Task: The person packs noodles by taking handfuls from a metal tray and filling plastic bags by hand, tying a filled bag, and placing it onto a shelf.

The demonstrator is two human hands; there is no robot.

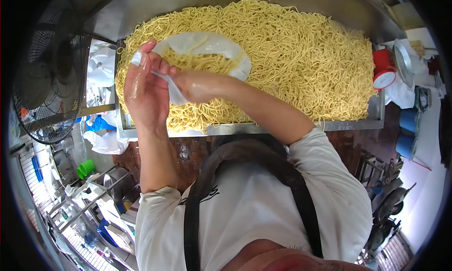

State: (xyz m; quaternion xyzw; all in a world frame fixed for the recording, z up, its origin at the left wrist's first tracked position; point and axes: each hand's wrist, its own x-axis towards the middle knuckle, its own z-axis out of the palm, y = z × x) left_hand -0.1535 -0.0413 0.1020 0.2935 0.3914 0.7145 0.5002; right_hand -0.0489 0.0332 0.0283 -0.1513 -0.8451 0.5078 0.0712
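My left hand is raised over the left end of the noodles, its skin wet and shiny. Its fingers are closed on a thin whitish plastic film, which hangs down past my right wrist. My right hand reaches across from the right and meets the left. Its fingers are largely hidden, so their grip cannot be made out. Just beyond the hands lies a translucent white plastic bag, open, with noodles inside it. Around it spreads a deep heap of yellow noodles.
A metal tray with raised walls holds the noodles. At its right end stand a red scale-like object and white plastic bags. To the left is a large black fan. A metal rack stands behind on the left.
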